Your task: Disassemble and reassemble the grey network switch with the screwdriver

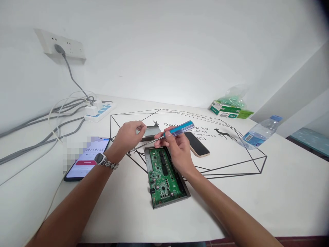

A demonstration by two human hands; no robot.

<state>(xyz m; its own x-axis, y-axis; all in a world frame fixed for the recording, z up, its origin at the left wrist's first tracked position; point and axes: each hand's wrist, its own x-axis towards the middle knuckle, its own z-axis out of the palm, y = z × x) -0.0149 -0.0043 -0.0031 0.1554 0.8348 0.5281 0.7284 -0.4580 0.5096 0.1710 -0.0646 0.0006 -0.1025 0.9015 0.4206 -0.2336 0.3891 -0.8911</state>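
My right hand [177, 145] is closed round a screwdriver [180, 128] with a blue translucent handle; its thin metal shaft runs left and down toward my left hand. My left hand [130, 135], with a wristwatch [100, 159] on the wrist, pinches the shaft near its tip, just above a grey metal piece [151, 130]. Below both hands lies an open grey device case [185, 192] with a green circuit board [164, 176] inside it, flat on the white table.
A phone [86, 159] with a lit timer screen lies left of the board; another phone [196, 144], dark, lies to the right. A water bottle [259, 133] lies at right, green boxes [224, 109] at the back, a power strip [99, 111] and cables back left.
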